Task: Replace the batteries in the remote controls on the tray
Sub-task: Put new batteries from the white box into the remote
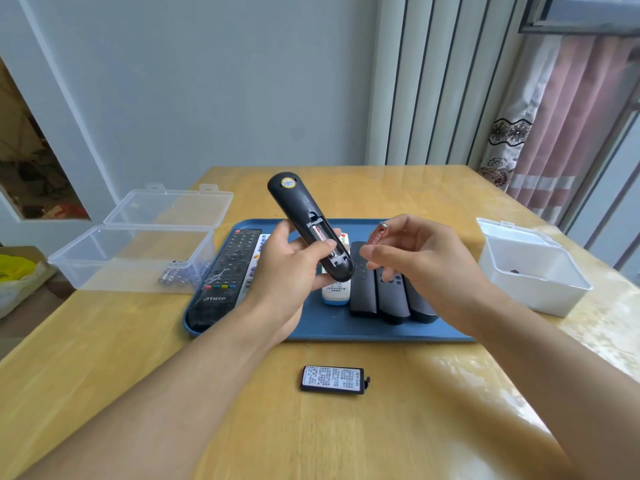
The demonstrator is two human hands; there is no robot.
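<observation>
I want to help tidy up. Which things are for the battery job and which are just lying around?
For the job: black remote in left hand; red battery in right hand; battery cover; tray; clear box; white box.
Lying about: yellow bag; curtain.

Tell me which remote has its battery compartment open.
The black remote held up in the left hand: back facing the camera, cover off, one battery showing. The other remotes lie on the blue tray.

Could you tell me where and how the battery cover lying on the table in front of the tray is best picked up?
Pinch the battery cover across its two long edges, coming straight down from above. It lies flat, label up, on the table, clear of the tray, and its latch tab sticks out at the right end, so avoid that end.
</observation>
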